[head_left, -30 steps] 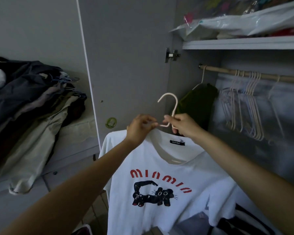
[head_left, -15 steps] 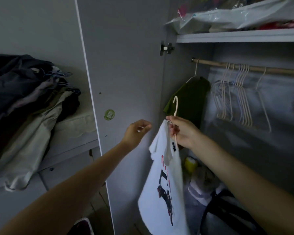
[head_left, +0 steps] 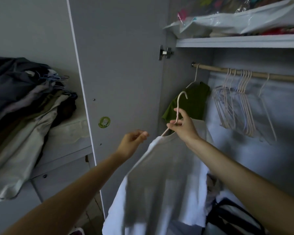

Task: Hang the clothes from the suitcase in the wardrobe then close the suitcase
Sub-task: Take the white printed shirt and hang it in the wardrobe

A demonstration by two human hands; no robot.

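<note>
Head view: right hand point(head_left: 182, 126) pinches the neck of a pale hanger point(head_left: 178, 109), fingers curled round the wire, its grip closed on it. White T-shirt point(head_left: 163, 175) hangs from that hanger, plain side toward the camera, held up in front of the open wardrobe, below the wooden rail point(head_left: 248, 74) and not yet on it. Left hand point(head_left: 131, 143) hovers just beside the shirt's shoulder, apart from the cloth, fingers loosely curled with thumb near the fingertips, holding nothing. Green garment point(head_left: 192, 102) already hangs on the rail at its left end, just behind the raised hanger hook. Bunch of empty hangers point(head_left: 236, 106) hangs further right on the same rail. Wardrobe door point(head_left: 119, 65) stands open on the left, a round green sticker point(head_left: 104, 122) on its inner face. Shelf point(head_left: 239, 41) above the rail carries plastic-wrapped bundles point(head_left: 236, 22). Pile of clothes point(head_left: 24, 106) lies on a surface left of the door, well apart from the hands. Suitcase cannot be made out for certain; dark shapes sit at the wardrobe bottom
</note>
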